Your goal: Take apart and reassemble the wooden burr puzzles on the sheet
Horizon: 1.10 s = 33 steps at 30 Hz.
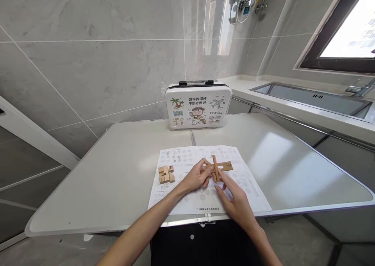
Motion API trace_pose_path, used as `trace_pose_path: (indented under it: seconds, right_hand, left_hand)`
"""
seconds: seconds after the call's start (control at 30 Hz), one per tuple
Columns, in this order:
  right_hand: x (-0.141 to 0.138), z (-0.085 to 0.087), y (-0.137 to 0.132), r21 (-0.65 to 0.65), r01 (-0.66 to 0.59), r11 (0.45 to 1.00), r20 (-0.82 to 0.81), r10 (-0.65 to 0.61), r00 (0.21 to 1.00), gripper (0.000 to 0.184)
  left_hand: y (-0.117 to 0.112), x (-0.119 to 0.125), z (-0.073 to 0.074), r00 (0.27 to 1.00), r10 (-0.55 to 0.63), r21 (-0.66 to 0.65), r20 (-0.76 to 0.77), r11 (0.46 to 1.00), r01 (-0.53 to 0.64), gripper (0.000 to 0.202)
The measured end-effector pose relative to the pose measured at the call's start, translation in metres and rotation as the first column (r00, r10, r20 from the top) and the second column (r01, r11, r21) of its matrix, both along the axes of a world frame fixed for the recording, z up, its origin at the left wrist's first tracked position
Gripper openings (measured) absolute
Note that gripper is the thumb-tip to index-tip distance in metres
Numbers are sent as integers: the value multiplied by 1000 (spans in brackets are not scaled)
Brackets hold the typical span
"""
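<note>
My left hand [201, 175] pinches a flat wooden puzzle piece [227, 166] with a slot and a dark mark near its right end. A second, narrow wooden puzzle piece [215, 164] stands across it, with its lower end at the fingers of my right hand [234, 197]. The right thumb is spread from the other fingers, and part of the grip is hidden. Both hands are above a printed sheet [181, 207] with rows of small diagrams. To their left, several more wooden puzzle pieces [165, 174] lie close together on the sheet.
A white cartoon-printed case [178, 102] with a black handle stands at the back of the white folding table [96, 180]. Beyond the table on the right is a counter with a sink [310, 98]. A grey tiled wall [102, 70] rises behind.
</note>
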State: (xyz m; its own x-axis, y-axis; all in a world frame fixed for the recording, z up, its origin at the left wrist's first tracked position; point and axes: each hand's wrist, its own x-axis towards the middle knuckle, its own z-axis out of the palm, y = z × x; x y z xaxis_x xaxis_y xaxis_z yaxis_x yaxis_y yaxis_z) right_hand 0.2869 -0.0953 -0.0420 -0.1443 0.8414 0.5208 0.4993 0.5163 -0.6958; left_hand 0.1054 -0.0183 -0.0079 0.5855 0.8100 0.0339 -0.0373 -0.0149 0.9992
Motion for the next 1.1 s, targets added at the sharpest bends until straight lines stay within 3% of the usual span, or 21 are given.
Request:
trace_pose_path:
  seconds: [0.17,0.4,0.7,0.97,1.1]
  right_hand:
    - [-2,-1,-5,13,87,996,-48,-86,995,44]
    - [-2,-1,-4,74,77,994,-35,-74,997,46]
    - [-2,3,-6,51,89,995,-53,-87,995,43]
    - [-3,2,-6,53,106,993,-60,-103,993,41]
    - [-3,5,-7,0,150,989,-81,-149,985,34]
  left_hand:
    - [-3,-1,0,998,-11,33,-60,999,13,42]
    - [-3,0,-1,998,3,44,-64,999,0,39]
    - [-8,1,13,997,10,118,-72,993,-1,36]
    - [-2,1,5,999,-46,10,24,999,46,40]
    - [2,-1,3,997,-6,-1,77,1000,7,39]
